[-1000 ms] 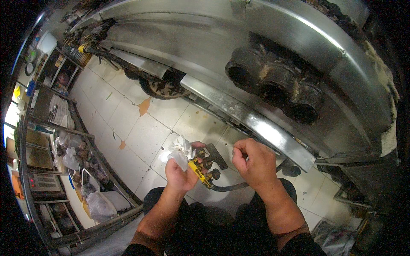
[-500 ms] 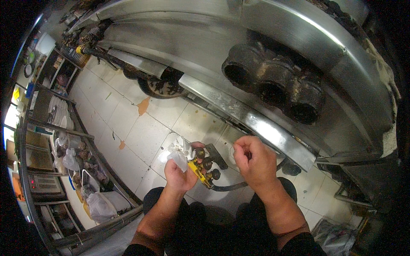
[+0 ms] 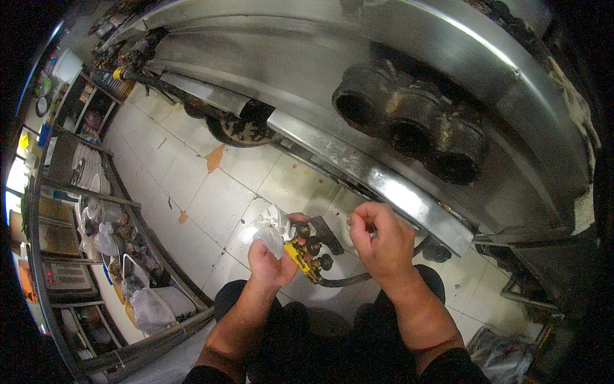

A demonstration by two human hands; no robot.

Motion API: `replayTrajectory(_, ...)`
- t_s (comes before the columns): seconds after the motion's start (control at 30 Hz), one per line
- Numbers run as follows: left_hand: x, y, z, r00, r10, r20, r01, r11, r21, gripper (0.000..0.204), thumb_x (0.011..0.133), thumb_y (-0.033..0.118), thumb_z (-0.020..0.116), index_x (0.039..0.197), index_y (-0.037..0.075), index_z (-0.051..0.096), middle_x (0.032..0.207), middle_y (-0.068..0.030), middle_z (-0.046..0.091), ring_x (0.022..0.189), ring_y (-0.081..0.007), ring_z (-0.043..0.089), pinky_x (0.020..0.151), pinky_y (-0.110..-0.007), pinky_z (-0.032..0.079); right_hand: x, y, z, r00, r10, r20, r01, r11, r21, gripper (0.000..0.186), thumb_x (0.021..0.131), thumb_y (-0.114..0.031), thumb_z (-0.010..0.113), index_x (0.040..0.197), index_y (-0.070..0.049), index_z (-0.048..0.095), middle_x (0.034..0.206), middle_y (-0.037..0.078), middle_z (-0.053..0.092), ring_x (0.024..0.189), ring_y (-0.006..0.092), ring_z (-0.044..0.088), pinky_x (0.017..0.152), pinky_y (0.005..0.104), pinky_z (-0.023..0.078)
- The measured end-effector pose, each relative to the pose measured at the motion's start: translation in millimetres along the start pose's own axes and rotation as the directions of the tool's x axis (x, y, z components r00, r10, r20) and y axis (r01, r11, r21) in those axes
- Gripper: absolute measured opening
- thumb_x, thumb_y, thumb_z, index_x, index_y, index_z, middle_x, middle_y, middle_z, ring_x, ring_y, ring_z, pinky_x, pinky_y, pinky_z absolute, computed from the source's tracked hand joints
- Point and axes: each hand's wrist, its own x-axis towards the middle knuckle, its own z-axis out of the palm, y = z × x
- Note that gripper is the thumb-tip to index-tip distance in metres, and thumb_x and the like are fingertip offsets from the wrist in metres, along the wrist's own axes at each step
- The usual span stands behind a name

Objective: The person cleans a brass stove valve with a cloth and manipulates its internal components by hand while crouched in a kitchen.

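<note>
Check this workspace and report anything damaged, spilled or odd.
Two orange-brown patches stand out against the white floor tiles; whether stain, chip or scrap, I cannot tell. The round pan on the floor's far side looks blotched with dark residue. Pale material along the steel panel's right edge looks ragged.

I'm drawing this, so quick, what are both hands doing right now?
Left hand: closed, holding a yellow fitting and a crumpled white wad.
Right hand: curled closed; whether it pinches something small can't be told.
</note>
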Motion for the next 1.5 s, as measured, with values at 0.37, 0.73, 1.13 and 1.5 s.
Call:
replayTrajectory(0.37,1,-1,-8,0.997,0.017,0.079,-0.015,1.0,-0.027,0.054,0.098,0.037,0.04,0.13,-0.005,0.053,0.099,-0.0099,0.064,0.089,-0.0226,0.065,0.076,-0.034,0.055,2,-2,2,1.0,0.025,0.012,-0.024,0.999,-0.023,0.012,0.087,-0.009,0.072,0.095,-0.004,0.066,0.078,0.011,0.071,0.07,0.0222,0.072,0.066,0.034,0.056)
replayTrajectory(0.73,2,-1,-10,0.991,-0.007,0.134,0.015,0.998,-0.059,0.054,0.097,0.037,0.045,0.13,-0.005,0.052,0.103,-0.012,0.065,0.092,-0.0239,0.065,0.078,-0.036,0.055,1,1,2,0.999,0.044,0.006,-0.044,0.999,-0.016,0.011,0.087,-0.009,0.072,0.095,-0.004,0.067,0.08,0.012,0.071,0.07,0.0221,0.072,0.066,0.0334,0.057)
replayTrajectory(1.13,2,-3,-24,0.996,-0.012,0.085,0.016,0.998,-0.056,0.059,0.093,0.042,0.047,0.13,-0.003,0.053,0.108,-0.0122,0.064,0.099,-0.0255,0.064,0.088,-0.04,0.054,-1,-9,-5,0.995,-0.036,0.096,0.042,0.997,-0.064,0.012,0.082,-0.009,0.075,0.091,-0.007,0.067,0.076,0.01,0.071,0.069,0.0243,0.072,0.065,0.0354,0.056)
replayTrajectory(1.5,1,-6,-21,0.999,-0.013,0.032,0.015,0.999,-0.041,0.055,0.093,0.04,0.044,0.127,-0.002,0.056,0.106,-0.0117,0.064,0.097,-0.0254,0.064,0.083,-0.039,0.053,-2,-16,-12,0.918,-0.345,0.194,0.343,0.938,0.044,0.02,0.074,-0.006,0.078,0.089,-0.012,0.066,0.073,0.007,0.069,0.064,0.0272,0.069,0.059,0.0369,0.054)
